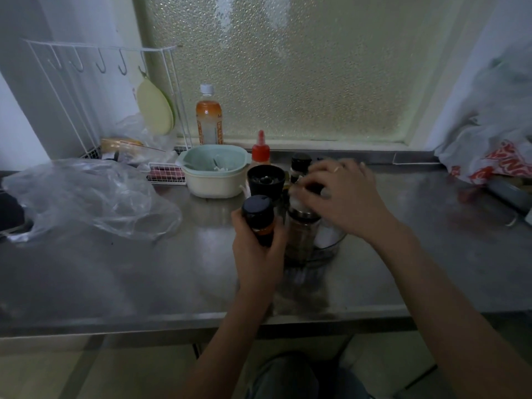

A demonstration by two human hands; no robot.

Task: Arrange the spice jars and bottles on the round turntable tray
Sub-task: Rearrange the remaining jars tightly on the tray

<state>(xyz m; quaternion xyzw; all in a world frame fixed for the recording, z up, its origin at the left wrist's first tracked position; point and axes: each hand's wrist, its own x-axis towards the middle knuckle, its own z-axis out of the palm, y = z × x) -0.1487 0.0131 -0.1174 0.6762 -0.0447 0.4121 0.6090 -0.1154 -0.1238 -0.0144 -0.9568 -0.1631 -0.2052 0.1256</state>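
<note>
Head view: left hand (259,249) is wrapped closed around a dark spice jar (259,218) with a black cap and orange band, held upright just at 9 o'clock of the turntable tray (328,249). Whether the jar base touches the steel counter (172,269) is hidden by the hand.

Right hand (342,197) sits on top of the jar cluster, fingers curled over a glass bottle (302,228); the motion blur means I can't tell if it's actually gripping.

Tray is at 12 o'clock from the body, mostly hidden under jars; only the near rim shows. Black-capped bottle (300,165) stands at its 12 o'clock, black cup (266,180) at 10.

Advice: steady the tray with the right hand so it doesn't spin, find a gap, then set the jar down vertically inside the rim. It looks crowded, so the neighbours could tip.
</note>
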